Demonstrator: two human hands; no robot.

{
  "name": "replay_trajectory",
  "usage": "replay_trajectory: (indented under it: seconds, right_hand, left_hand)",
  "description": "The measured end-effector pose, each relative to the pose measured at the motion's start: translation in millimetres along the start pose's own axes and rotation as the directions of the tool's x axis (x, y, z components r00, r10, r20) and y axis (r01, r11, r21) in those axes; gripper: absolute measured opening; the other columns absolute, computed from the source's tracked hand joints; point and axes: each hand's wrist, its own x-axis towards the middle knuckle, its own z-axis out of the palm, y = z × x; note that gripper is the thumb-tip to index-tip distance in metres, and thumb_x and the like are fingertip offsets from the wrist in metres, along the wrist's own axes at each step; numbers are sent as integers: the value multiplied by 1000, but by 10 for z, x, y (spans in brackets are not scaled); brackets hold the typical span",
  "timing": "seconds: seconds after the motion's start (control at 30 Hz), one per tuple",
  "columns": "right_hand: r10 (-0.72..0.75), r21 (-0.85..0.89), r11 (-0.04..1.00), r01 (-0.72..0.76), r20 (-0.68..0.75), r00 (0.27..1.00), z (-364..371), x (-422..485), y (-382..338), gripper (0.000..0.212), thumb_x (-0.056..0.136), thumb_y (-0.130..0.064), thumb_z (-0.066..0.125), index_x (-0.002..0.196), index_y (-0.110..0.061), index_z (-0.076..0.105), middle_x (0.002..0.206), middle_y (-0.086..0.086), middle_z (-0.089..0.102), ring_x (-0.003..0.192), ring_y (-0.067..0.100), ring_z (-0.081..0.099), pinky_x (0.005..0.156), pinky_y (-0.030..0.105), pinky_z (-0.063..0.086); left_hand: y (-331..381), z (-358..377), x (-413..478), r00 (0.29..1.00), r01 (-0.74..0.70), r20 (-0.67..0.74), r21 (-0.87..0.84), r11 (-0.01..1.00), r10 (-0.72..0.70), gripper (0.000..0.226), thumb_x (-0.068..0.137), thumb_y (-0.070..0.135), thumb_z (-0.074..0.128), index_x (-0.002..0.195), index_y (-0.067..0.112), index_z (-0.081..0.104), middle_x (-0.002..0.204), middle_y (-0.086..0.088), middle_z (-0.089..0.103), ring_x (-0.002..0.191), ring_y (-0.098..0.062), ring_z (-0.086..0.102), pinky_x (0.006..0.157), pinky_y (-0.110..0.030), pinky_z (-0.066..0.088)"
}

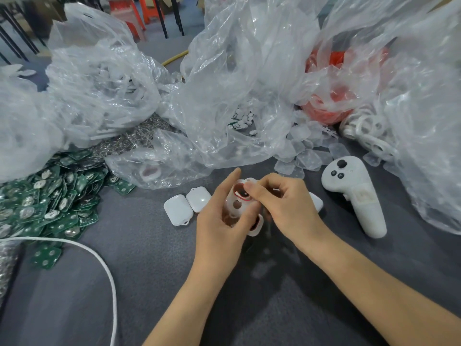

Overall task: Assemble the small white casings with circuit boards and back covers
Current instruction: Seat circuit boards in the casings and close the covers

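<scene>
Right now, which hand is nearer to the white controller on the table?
Right. The right hand is just left of the white controller, apart from it; the left hand, holding the white casing, lies farther left.

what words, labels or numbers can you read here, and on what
No text is readable.
Green circuit boards: white markings, too small and blurred.
White controller: patch on the grip, blurred.
White casing: no print shows.
</scene>
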Motion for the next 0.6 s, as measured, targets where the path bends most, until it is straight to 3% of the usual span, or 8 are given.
replay_trajectory:
  seconds: [0.07,0.17,0.23,0.33,0.43,0.53,0.6]
  right_hand:
    - [-12,-25,1000,12,27,1000,-26,7,-8,27,82,-30,69,73,-5,69,70,13,66,65,24,62,60,27,48]
    - [-22,-76,997,26,57,998,-47,21,-24,30,84,-32,68,64,-10,68,56,-1,60,52,3,53,53,15,41]
    - [-55,-137,989,59,33,998,-68,38,-59,31,87,-34,65,62,-16,67,51,-8,56,49,1,51,53,13,38]
    - [-132,-242,963,119,-39,991,-186,32,-201,28,89,-30,64,64,-17,66,51,-5,56,48,4,47,55,18,37]
    - [-218,-347,920,182,-68,973,-517,-75,-500,23,88,-27,65,72,-12,71,55,-6,59,52,10,49,57,31,46]
    - [-341,-429,870,242,-171,924,-1024,-309,-915,20,87,-30,64,73,-18,71,62,0,63,59,22,55,58,36,50]
    - [-454,-493,829,264,-319,832,-1455,-471,-1173,25,86,-34,62,70,-17,69,54,-6,59,49,10,51,52,30,47]
  left_hand:
    - [-17,9,-5,999,-30,26,68,997,28,52,85,14,71,128,37,53,106,16,68,95,-2,66,79,-14,51]
    - [-18,9,-10,998,-62,34,79,995,59,46,85,11,71,120,37,57,101,19,69,89,0,66,75,-11,49]
    - [-20,7,-9,996,-88,7,83,993,88,43,82,13,73,111,40,57,97,20,67,83,-2,66,72,-16,52]
    - [-57,1,6,999,-7,-44,62,998,10,43,81,16,75,92,47,47,77,11,63,57,-18,60,50,-31,50]
    - [-123,-47,65,995,26,-94,11,1000,-25,42,85,17,71,83,48,43,61,8,56,44,-17,50,39,-24,39]
    - [-176,-99,114,994,-1,-109,-96,995,-10,26,83,38,68,87,50,46,74,0,55,52,-11,48,44,-23,42]
    - [-225,-74,135,997,-20,-71,-100,995,13,23,76,51,64,92,49,48,76,2,58,52,-6,49,44,-17,42]
